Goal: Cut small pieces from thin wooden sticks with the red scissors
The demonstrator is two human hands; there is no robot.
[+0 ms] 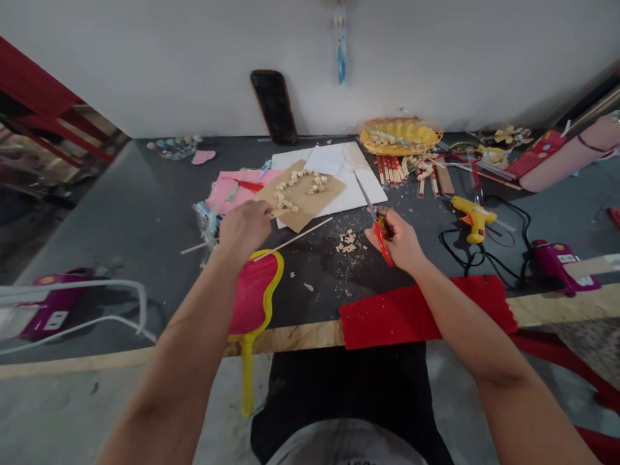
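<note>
My right hand (400, 242) is closed around red-handled scissors (382, 244), whose blades point away from me over the white sheet's edge. My left hand (246, 227) has its fingers pinched together at the near left edge of a brown paper square (310, 210); what they hold, if anything, is too small to make out. Small pale wooden bits (285, 200) form a curved line on the brown paper. A loose heap of similar cut pieces (349, 242) lies between my hands, among crumbs. One thin wooden stick (303, 236) rests near a pink hand fan (252, 294) with a yellow rim, partly under my left forearm.
Red felt (382, 316) lies along the front edge. To the right are a yellow glue gun (472, 216) with its black cord and a purple power block (562, 265). A yellow basket (402, 135) stands at the back, and a phone (274, 106) leans on the wall.
</note>
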